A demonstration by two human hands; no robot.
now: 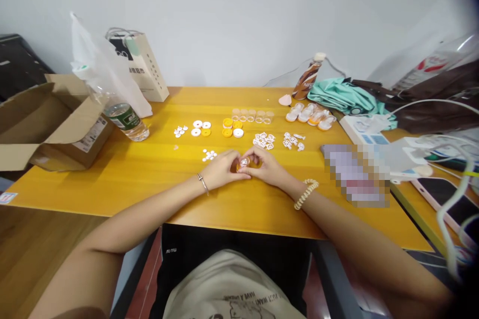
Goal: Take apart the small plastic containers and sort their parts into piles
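My left hand point(225, 169) and my right hand point(266, 168) meet above the table, fingertips closed around a small clear plastic cup point(244, 162). White and orange show in or behind the cup; its lower part is hidden by fingers. Small white round pieces point(209, 155) lie just left of my left hand. Beyond the hands are white openwork pieces point(264, 140), with more white pieces point(293, 140) to their right. White and yellow discs point(232, 128) sit in a cluster, beside another disc group point(201, 128). Several clear cups point(252, 116) stand in a row behind.
Clear-topped round items with orange parts point(310, 115) lie at the back right, near a drink bottle point(310, 77) and green cloth point(337, 95). A phone-like, blurred object point(355, 174) is at right. A water bottle point(127, 122) and cardboard box point(71, 144) stand left.
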